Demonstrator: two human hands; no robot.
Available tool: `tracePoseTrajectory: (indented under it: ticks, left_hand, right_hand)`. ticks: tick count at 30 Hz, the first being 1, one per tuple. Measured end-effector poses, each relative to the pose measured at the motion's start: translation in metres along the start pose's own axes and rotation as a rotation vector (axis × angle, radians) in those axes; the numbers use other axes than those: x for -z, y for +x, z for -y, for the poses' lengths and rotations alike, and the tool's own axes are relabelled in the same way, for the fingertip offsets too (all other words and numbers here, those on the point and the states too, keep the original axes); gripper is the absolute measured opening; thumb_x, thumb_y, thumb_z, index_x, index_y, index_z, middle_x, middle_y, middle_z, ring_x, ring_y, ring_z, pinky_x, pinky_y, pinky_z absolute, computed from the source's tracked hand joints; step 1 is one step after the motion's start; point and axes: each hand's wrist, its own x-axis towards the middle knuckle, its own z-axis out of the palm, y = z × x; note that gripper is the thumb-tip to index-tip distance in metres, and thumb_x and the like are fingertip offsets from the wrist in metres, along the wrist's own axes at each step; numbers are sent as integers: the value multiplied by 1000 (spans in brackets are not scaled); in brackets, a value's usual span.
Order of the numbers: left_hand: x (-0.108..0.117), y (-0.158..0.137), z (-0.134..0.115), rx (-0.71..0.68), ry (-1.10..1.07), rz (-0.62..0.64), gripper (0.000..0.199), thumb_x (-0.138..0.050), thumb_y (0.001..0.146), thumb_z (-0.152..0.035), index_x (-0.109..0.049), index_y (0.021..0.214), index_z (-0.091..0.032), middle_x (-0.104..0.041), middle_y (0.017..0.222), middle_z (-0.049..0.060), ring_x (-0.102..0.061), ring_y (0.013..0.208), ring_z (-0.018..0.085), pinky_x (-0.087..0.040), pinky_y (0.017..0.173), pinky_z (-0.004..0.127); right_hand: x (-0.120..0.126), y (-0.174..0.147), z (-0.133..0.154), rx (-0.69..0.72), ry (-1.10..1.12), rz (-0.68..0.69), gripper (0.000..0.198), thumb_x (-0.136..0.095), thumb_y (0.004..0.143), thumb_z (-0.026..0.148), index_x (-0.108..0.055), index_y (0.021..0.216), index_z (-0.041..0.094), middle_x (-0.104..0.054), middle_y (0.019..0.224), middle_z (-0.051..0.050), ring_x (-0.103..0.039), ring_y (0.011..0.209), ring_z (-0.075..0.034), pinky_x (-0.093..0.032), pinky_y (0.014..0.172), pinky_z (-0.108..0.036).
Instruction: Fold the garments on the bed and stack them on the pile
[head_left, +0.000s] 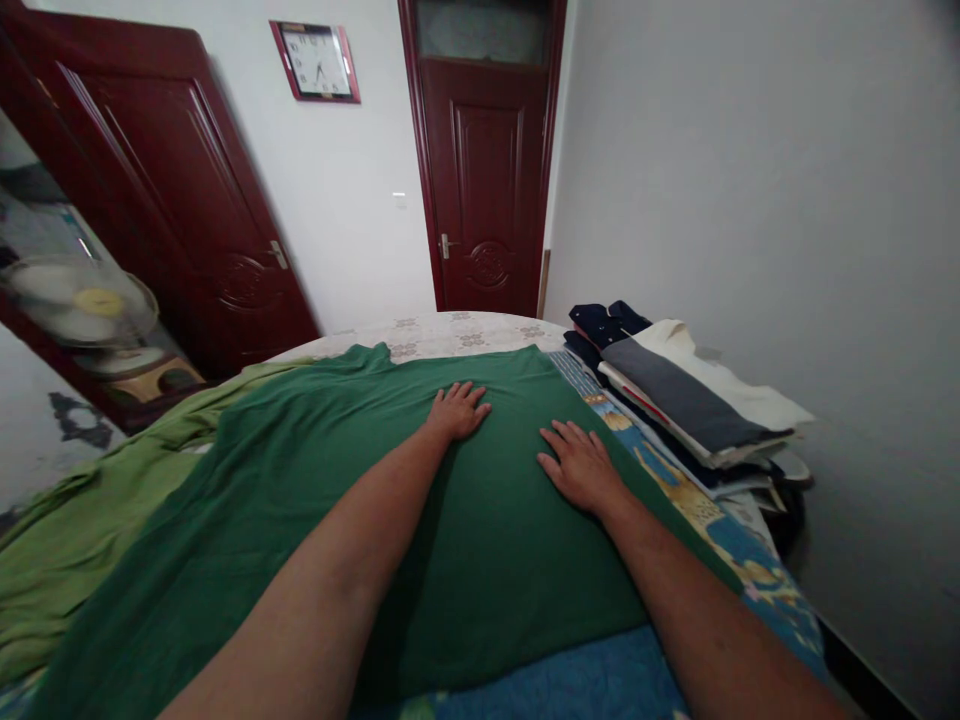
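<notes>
A dark green garment, which looks like a T-shirt (517, 540), lies spread out over a blue patterned cloth (585, 680). Flat on its upper middle rests my left hand (456, 410), fingers spread and holding nothing. My right hand (581, 462) lies palm down nearer the shirt's right edge, with its fingers apart. Both palms touch the fabric. The shirt is mostly smooth between and below the hands, with soft wrinkles on its left part. My forearms hide some of its lower area.
A stack of folded clothes (697, 400) stands at the right by the wall. Light green cloth (97, 540) lies bunched along the left. Behind the shirt shows a pale patterned cover (472, 330). Farther off are a closed red door (487, 180), another red door (165, 170) and a fan (82, 300).
</notes>
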Motion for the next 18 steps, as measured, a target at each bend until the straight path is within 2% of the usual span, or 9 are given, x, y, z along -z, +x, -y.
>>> tracePoseTrajectory:
  ticks: [4, 8, 13, 18]
  left_hand:
    - [5, 3, 31, 66, -1, -14, 74, -25, 106, -68, -40, 168, -30, -31, 178, 13, -25, 164, 39, -21, 128, 67]
    - [10, -8, 57, 120, 6, -21, 75, -24, 106, -68, -37, 169, -29, -29, 179, 13, -23, 165, 40, -21, 128, 68]
    - [12, -36, 83, 155, 46, -53, 80, -22, 106, -68, -30, 172, -25, -25, 180, 12, -19, 166, 39, -22, 128, 66]
    - [16, -78, 104, 166, 84, -36, 79, -19, 107, -65, -27, 173, -24, -26, 180, 11, -18, 167, 37, -23, 129, 65]
  right_hand:
    - [0, 0, 0, -1, 10, 1, 64, -38, 107, 56, -47, 164, 30, -36, 175, -7, -27, 163, -33, -17, 132, -61]
    - [1, 0, 0, -16, 16, -2, 64, -38, 108, 57, -47, 165, 30, -35, 175, -6, -26, 164, -32, -16, 132, -62]
    - [3, 1, 0, -37, 26, -16, 64, -38, 108, 57, -47, 165, 28, -34, 176, -8, -26, 163, -33, -14, 132, -62]
    - [5, 2, -3, -59, 53, -12, 64, -37, 109, 58, -47, 164, 28, -34, 176, -8, -24, 164, -33, -13, 132, -62]
